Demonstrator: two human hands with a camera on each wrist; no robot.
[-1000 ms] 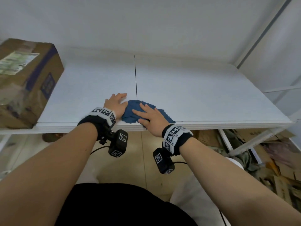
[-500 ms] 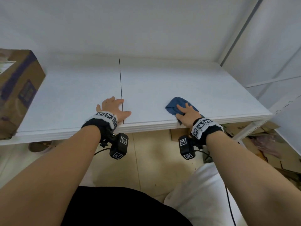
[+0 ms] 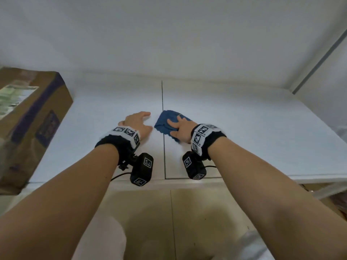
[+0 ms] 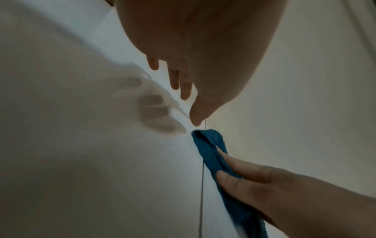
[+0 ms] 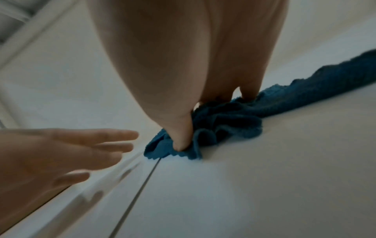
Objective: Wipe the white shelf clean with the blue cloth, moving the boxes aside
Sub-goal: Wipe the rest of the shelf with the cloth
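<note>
Pressing down on the blue cloth, the right hand sits just right of centre in the head view, fingers straight and spread flat over the fabric, nothing curled round it. Cloth is bunched, lying on the white shelf right across the dark seam that runs from the back wall to the front edge. From the right wrist view the thumb digs into the rumpled folds of the cloth, with a long tail of it trailing off toward the upper right of the frame.

Left hand lies just left of the seam, close beside the cloth but apart from it. Fingers extended and loosely spread, holding nothing. In the left wrist view its fingertips hang over the shelf surface with their shadow below; whether the palm actually rests on the shelf I cannot tell. The same view shows the cloth under the right hand's fingers, lower right of frame.

Cardboard box stands on the shelf at the left edge of the head view, well apart from both hands, a printed label on its top face. Black camera units hang below both wrists.
</note>
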